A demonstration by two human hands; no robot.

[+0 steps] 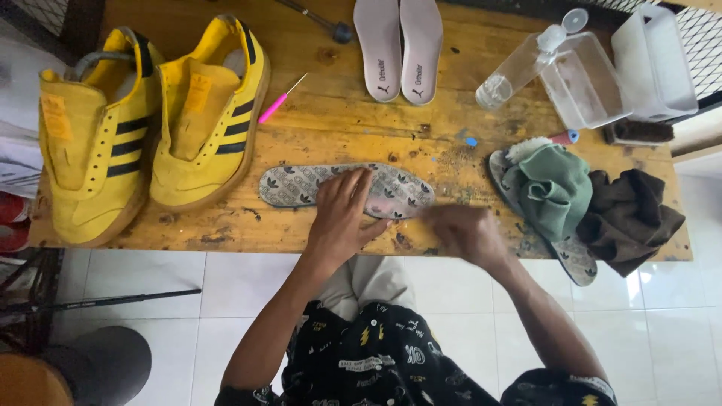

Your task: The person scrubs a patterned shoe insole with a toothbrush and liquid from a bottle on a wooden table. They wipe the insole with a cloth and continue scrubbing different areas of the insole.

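A patterned grey insole [301, 184] lay flat near the counter's [331, 124] front edge, just right of the yellow shoes [150, 120]. The left hand [342, 214] pressed it with fingers spread. The right hand [466, 233], blurred, hovered beside its toe end, grip unclear.

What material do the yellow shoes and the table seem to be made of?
Yellow shoes: probably suede, since the surface looks matte and slightly fuzzy, with dark smooth stripes. Table: wood, with visible grain and knots, a yellowish worn finish and dark stains.
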